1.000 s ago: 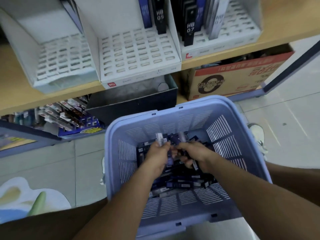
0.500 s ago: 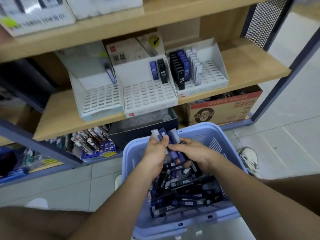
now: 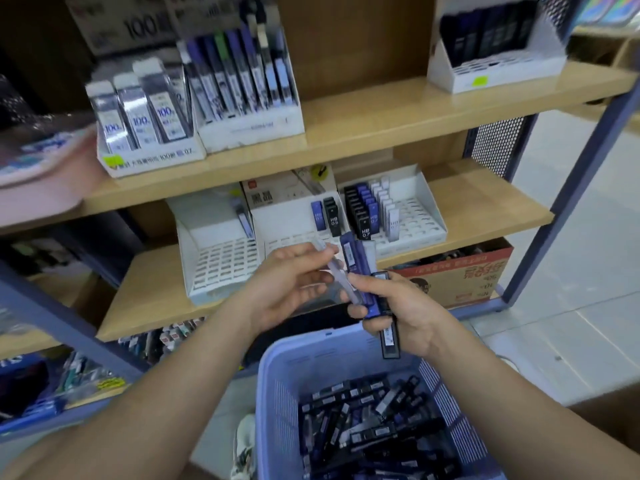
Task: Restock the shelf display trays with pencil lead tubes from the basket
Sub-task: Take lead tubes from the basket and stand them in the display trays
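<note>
A lilac plastic basket (image 3: 277,386) at the bottom holds a heap of dark and blue pencil lead tubes (image 3: 367,427). Above it, my right hand (image 3: 401,313) grips a bundle of tubes (image 3: 360,271), blue, clear and black, standing upright. My left hand (image 3: 287,282) pinches the top of a clear tube (image 3: 334,268) in that bundle. Behind the hands, on the middle shelf, stand three white slotted display trays: the left tray (image 3: 221,265) nearly bare, the middle tray (image 3: 287,223) with two tubes, the right tray (image 3: 419,223) with several rows.
The upper wooden shelf (image 3: 381,116) carries white display boxes of lead refills (image 3: 194,98) and another box (image 3: 491,53) at the right. A red cardboard carton (image 3: 460,278) sits under the middle shelf. A blue metal upright (image 3: 571,188) bounds the right side, tiled floor beyond.
Both hands have risen out of the basket with a bundle of tubes to the height of the middle shelf. The view has tilted up, showing the upper shelf.
</note>
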A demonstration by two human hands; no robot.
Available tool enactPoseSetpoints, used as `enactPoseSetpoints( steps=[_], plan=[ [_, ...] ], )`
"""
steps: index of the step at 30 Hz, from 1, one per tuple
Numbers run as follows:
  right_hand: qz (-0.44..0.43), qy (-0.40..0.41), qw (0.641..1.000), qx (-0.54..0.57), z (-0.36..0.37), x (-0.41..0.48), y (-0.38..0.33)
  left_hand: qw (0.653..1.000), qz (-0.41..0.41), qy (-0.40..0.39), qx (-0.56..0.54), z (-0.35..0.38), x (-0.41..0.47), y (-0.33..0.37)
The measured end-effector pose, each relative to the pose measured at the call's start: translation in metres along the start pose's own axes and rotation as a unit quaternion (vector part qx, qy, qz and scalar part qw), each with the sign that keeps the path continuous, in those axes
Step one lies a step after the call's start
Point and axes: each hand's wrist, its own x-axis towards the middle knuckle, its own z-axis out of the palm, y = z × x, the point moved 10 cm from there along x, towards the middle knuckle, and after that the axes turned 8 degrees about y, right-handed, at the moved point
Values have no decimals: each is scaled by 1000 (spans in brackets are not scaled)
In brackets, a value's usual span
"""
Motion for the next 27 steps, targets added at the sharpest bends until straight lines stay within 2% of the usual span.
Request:
enactPoseSetpoints(
  steps=[3, 6, 9, 14, 20, 27],
  plan=[
    [5, 2, 1000, -5, 0, 2, -16, 997, 50, 48, 27, -9, 7, 35],
    [-13, 10, 998, -68, -1, 6, -38, 983, 103, 115, 95, -23, 17, 59],
    [-38, 43, 986, -154, -7, 16, -56, 981, 119, 111, 102, -24, 24, 65],
    [-31, 68, 969, -235, -14, 30, -63, 990, 75, 104, 61, -32, 33, 53],
    [5, 77, 972, -222, -31, 36, -45, 978, 107, 113, 142, -33, 39, 53],
    [32, 205, 941, -269, -110, 30, -48, 944, 176, 173, 218, -25, 45, 61]
  ],
)
